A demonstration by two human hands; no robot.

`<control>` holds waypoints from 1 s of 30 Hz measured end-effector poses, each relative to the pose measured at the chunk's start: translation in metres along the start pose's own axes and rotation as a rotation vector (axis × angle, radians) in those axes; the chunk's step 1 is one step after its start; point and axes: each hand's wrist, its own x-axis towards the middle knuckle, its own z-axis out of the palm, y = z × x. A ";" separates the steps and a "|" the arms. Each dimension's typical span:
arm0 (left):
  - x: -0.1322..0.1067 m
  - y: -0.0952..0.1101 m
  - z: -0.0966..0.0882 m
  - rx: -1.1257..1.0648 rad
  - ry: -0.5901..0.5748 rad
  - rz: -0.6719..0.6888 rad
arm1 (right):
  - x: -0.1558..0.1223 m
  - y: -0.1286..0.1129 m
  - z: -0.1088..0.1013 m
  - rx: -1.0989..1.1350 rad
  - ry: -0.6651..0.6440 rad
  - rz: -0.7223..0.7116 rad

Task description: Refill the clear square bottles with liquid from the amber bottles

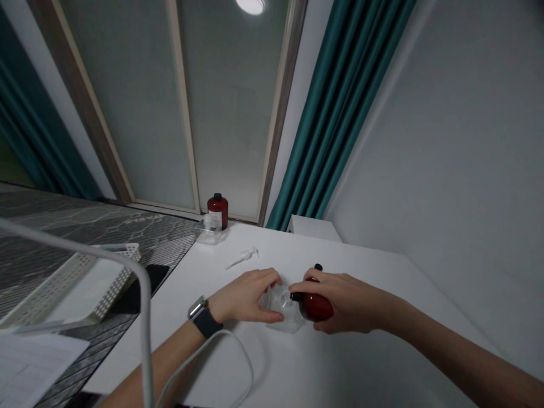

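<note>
- Left hand [250, 294]: fingers curled down over the near-left side of a small clear plastic container [284, 313]. The grip is closed and the thumb lies along the container's lower edge. A smartwatch [200, 313] with a dark strap sits on that wrist.
- Right hand [344, 300]: wrapped shut round a dark red bottle [318, 307], palm over its far side, thumb and forefinger reaching toward the neck end.
- Dark red bottle: tipped well over to the left, with its black neck [296, 296] at the top of the clear plastic container. Whether liquid is passing cannot be told.
- Clear plastic container: stands on the white table [340, 362], about mid-table, between the two hands and close against the bottle's neck end.
- Small black object [318, 267]: shows just above the right hand. Cannot tell whether it is a cap or part of the bottle.
- White pump head [244, 258] with its dip tube: lies flat on the table beyond the left hand, apart from it.
- Far table edge: an upright red bottle [217, 211] with a black cap and white label stands by the window frame. A spare clear container [208, 232] is just beside it, to the front left.
- Left of the table: a white perforated basket [114, 266] rests on a grey patterned surface.
- White cable [244, 357]: loops over the near part of the table under the left forearm.
- Background: teal curtain [340, 113] right of the frosted window.
</note>
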 end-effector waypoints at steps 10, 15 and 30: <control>0.000 -0.003 0.001 -0.005 0.016 0.023 | -0.001 0.001 0.001 -0.010 0.007 -0.004; 0.000 -0.003 0.001 -0.006 0.018 0.018 | -0.001 0.001 0.001 -0.009 -0.004 0.002; 0.000 -0.002 0.001 -0.003 0.013 0.017 | -0.001 0.001 0.001 -0.014 0.007 -0.008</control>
